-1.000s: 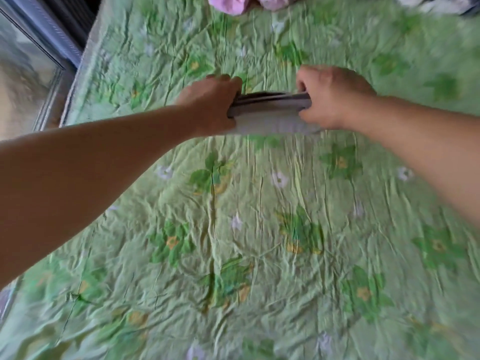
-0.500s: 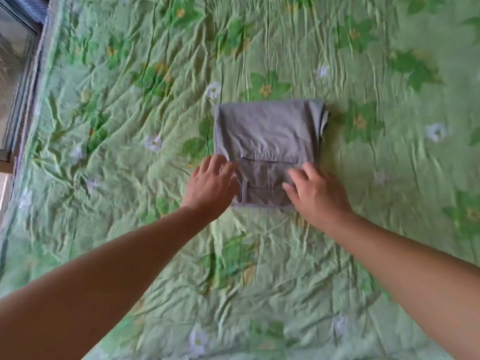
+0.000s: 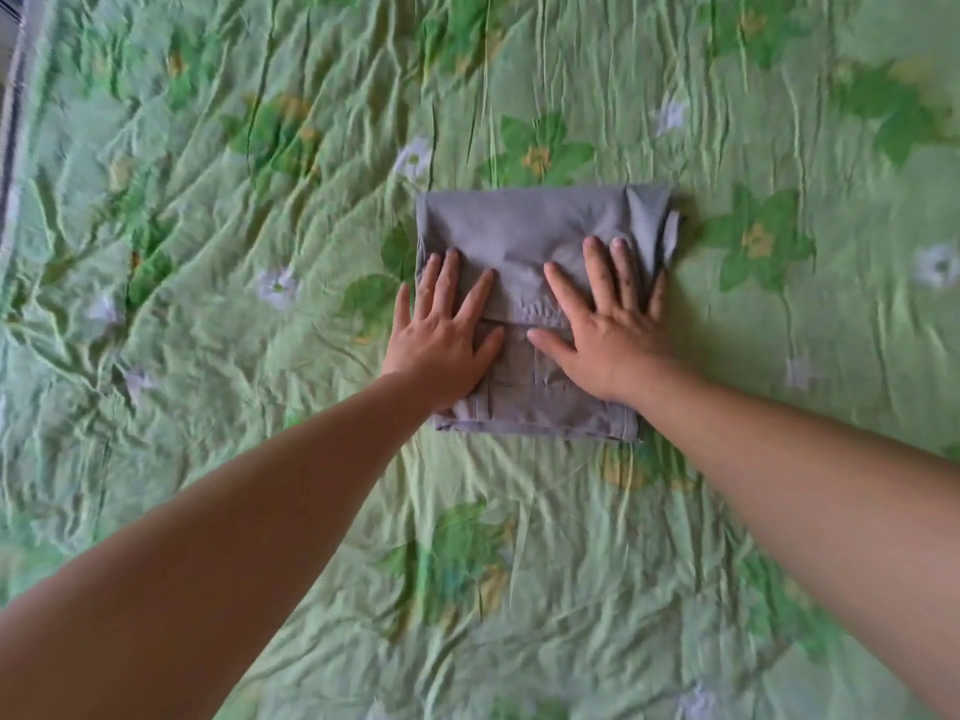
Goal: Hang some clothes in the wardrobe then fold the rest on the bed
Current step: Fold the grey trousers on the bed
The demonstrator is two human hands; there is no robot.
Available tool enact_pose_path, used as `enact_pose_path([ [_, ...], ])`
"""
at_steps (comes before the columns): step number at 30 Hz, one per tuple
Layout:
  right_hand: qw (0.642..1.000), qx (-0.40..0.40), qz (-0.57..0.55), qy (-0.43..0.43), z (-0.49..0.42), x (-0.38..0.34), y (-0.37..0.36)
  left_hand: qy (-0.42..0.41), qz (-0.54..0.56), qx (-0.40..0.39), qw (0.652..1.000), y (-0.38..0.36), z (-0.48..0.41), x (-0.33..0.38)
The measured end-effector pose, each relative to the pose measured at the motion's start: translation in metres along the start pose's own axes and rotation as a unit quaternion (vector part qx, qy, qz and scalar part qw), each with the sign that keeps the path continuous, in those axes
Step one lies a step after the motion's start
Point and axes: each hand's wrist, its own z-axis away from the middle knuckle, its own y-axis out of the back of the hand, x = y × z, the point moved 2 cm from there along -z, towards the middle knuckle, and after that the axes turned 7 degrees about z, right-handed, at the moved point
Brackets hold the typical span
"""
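Bedding fills nearly all of your view: a pale green, crinkled bedspread (image 3: 260, 459) printed with darker green leaves, yellow-centred blooms and small white flowers. Along the far left edge a dark strip (image 3: 11, 122) borders the cloth; you cannot tell what it belongs to.

Your two bare arms come next. The left forearm (image 3: 234, 537) reaches in from the lower left and the right forearm (image 3: 805, 485) from the lower right, and they converge toward the middle.

Between them, a little above centre, lies the grey garment (image 3: 524, 236), folded into a compact, near-square packet that rests flat on the bedspread. Its far edge is straight, its near edge shows stacked layers and a stitched hem, and a seam crosses it about midway. On its right side a small pale tab (image 3: 672, 233) pokes out.

Your left hand (image 3: 441, 340) lies palm down on the packet's left part, fingers straight and spread, with the little finger over the bedspread just beside the cloth. Your right hand (image 3: 608, 340) lies palm down on the right part, fingers fanned toward the far edge. Neither hand grasps anything: both are flat and released, pressing on the garment. The two thumbs point at each other, close but apart.
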Motion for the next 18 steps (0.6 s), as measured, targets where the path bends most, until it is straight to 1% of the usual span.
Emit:
enact_pose_path([
  [1,0.999,0.041,-0.023,-0.001,0.003,0.000,0.007,-0.001,0.005,0.002,1.000,0.004,0.000,0.001],
  [2,0.994,0.099,-0.041,-0.005,0.002,0.000,0.017,-0.004,0.016,0.016,1.000,0.012,-0.004,0.003],
  [3,0.988,0.147,-0.035,-0.009,0.000,0.001,0.025,-0.007,0.026,0.031,0.999,0.018,-0.009,0.004],
  [4,0.986,0.164,-0.023,-0.012,-0.006,0.003,0.030,-0.007,0.032,0.039,0.999,0.021,-0.016,0.004],
  [5,0.989,0.145,-0.012,-0.013,-0.017,0.005,0.031,-0.005,0.034,0.037,0.999,0.021,-0.025,0.003],
  [7,0.998,0.068,0.008,-0.015,-0.037,0.012,0.023,0.007,0.023,0.021,1.000,0.014,-0.038,0.000],
  [8,0.999,0.045,0.013,-0.014,-0.044,0.015,0.017,0.010,0.016,0.016,1.000,0.009,-0.041,-0.001],
  [10,0.999,0.033,0.010,-0.007,-0.051,0.020,0.006,0.011,0.018,0.014,1.000,0.001,-0.045,-0.004],
  [12,0.998,0.067,-0.010,-0.009,-0.044,0.019,0.001,0.014,0.051,0.028,0.998,0.001,-0.041,-0.004],
  [13,0.993,0.101,-0.052,-0.022,-0.035,0.020,0.000,0.024,0.084,0.040,0.995,0.004,-0.036,-0.003],
  [14,0.982,0.140,-0.118,-0.046,-0.022,0.021,-0.002,0.043,0.131,0.052,0.989,0.008,-0.027,0.001],
  [15,0.964,0.169,-0.193,-0.074,-0.006,0.023,-0.005,0.072,0.191,0.061,0.977,0.010,-0.016,0.003],
  [16,0.945,0.181,-0.254,-0.102,0.010,0.024,-0.010,0.110,0.253,0.066,0.959,0.012,-0.003,0.005],
  [18,0.921,0.178,-0.318,-0.138,0.036,0.022,-0.013,0.165,0.352,0.069,0.919,0.010,0.018,0.001],
])
